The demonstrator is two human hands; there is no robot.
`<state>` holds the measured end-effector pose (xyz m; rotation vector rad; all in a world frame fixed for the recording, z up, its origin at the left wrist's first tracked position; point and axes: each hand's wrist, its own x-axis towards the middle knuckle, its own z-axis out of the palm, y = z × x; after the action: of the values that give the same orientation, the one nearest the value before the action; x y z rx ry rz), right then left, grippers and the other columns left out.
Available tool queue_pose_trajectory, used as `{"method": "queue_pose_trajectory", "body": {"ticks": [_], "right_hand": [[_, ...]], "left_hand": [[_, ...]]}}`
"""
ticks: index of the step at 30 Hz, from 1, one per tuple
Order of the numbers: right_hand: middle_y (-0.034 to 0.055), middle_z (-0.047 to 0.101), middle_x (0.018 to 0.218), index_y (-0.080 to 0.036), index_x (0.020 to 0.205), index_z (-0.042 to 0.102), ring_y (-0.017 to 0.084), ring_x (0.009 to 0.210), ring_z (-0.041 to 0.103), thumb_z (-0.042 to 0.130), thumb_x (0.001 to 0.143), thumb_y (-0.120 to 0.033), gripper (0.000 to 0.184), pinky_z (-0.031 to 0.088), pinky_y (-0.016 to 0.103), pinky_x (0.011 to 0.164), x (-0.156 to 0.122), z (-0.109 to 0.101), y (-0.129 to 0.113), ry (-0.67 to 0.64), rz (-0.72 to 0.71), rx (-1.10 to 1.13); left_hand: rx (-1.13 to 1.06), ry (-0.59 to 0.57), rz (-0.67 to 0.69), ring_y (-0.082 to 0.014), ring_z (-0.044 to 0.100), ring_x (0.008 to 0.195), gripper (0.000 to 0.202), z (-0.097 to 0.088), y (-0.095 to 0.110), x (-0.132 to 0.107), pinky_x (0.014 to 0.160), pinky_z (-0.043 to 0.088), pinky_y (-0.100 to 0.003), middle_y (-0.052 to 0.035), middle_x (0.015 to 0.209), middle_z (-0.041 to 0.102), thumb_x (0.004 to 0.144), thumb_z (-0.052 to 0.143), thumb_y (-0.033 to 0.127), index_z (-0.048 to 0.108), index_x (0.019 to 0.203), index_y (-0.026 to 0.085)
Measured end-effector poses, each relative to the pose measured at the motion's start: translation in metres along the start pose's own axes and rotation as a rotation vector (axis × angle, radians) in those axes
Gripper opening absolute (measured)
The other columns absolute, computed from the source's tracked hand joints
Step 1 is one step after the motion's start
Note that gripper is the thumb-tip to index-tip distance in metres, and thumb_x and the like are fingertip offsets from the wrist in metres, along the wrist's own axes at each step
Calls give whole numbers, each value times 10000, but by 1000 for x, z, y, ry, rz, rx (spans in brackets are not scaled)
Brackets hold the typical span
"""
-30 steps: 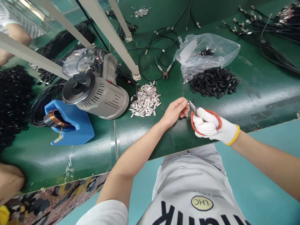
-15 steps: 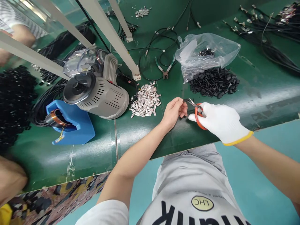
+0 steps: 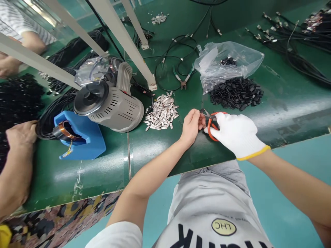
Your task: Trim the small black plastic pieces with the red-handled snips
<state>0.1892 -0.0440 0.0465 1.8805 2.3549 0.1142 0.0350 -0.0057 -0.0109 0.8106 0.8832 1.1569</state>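
Observation:
In the head view my bare left hand (image 3: 190, 126) pinches a small black piece (image 3: 202, 110) between thumb and fingertips, just over the front of the green table. My right hand (image 3: 236, 133), in a white glove with a yellow cuff, grips red-handled scissors (image 3: 212, 129). Their blades lie right beside the black piece, close to my left fingertips. Left of my hands is a heap of small silvery metal connectors (image 3: 162, 112). Beyond my right hand lies a heap of small black plastic pieces (image 3: 236, 93), partly under a clear plastic bag (image 3: 240, 58).
Green-handled cutters (image 3: 183, 83) lie near black cables (image 3: 168, 57). A grey machine (image 3: 116, 106) and a blue tape dispenser (image 3: 95, 141) stand left, by white posts (image 3: 124, 38). A co-worker's hand (image 3: 22, 134) rests on black parts at the left; cable bundles (image 3: 305, 62) lie far right.
My gloved hand and the scissors have shifted left, nearer my left fingertips, and the scissor handles have spread wider. The co-worker's arm at the left has reached forward onto the black parts.

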Motion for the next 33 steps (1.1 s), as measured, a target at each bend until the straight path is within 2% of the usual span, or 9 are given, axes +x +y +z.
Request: {"method": "queue_pose_trajectory", "body": {"ticks": [6,14,22,28,33], "right_hand": [[113,672,818,-131,1165,595,266,719,646,308,1046,-602,564,121,352,648,2,-1,-2,-1,7,-50],[107,643,781,-122,1122,591,266,705,639,302,1047,-585,551,102,354,650,5,-1,0,7,-10,-81],[121,656,787,-122,1113,594,258,675,614,284,1054,-516,505,106,356,647,4,4,0,41,-33,-89],[118,643,769,-124,1072,588,247,655,594,255,1061,-500,503,112,356,643,6,3,0,42,-45,-98],[103,608,735,-148,1015,583,250,617,574,257,1062,-503,484,128,367,626,5,3,0,63,-57,-135]], "left_hand": [[-14,23,51,-39,314,474,429,1,-3,-3,478,242,-200,53,605,486,960,640,565,494,803,194],[-70,48,51,-28,344,494,456,0,-2,-3,487,263,-185,48,639,514,931,667,601,504,830,187],[-2,79,6,-48,371,507,486,-2,-4,-3,498,293,-210,43,643,519,934,619,656,476,831,202],[6,52,18,-47,343,497,515,-2,-4,-2,491,270,-220,45,631,515,939,590,683,448,812,205],[-46,58,50,-44,346,479,519,-1,-6,-4,482,272,-230,49,615,502,927,604,695,485,832,199]]}}
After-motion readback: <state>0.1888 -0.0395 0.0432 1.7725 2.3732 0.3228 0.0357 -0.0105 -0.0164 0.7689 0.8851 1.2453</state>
